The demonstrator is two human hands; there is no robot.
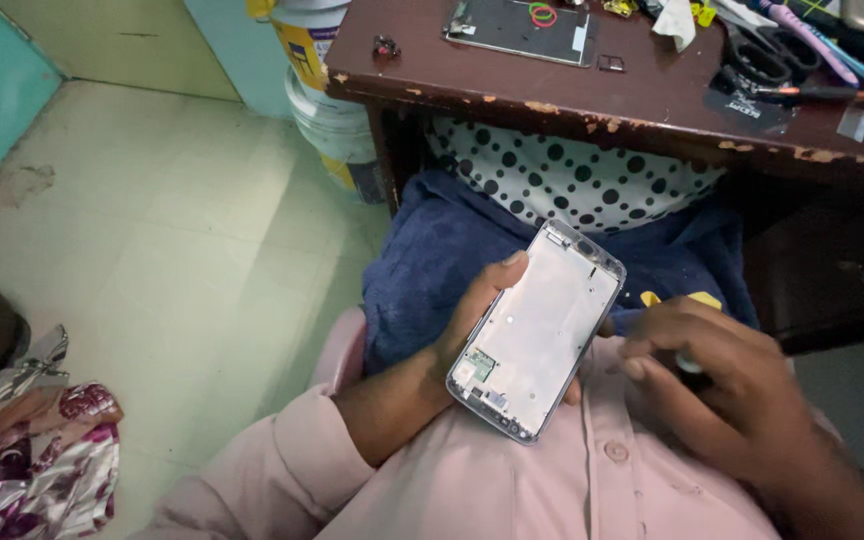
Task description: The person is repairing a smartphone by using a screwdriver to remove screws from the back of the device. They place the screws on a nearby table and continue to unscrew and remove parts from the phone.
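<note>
Left hand [467,325] holding opened phone frame [537,330], right hand [722,385] beside it

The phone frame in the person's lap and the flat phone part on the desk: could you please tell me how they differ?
The phone frame is held tilted in the left hand, its pale inner side showing; the phone part lies flat, dark and untouched on the desk. The frame looks larger, being nearer. Both are flat, rectangular phone pieces.

Worn wooden desk [552,95] sitting at 12 o'clock, black scissors [767,55] lying at 1, stacked paint buckets [327,100] standing at 11, floral cloth [37,460] lying at 8
</note>
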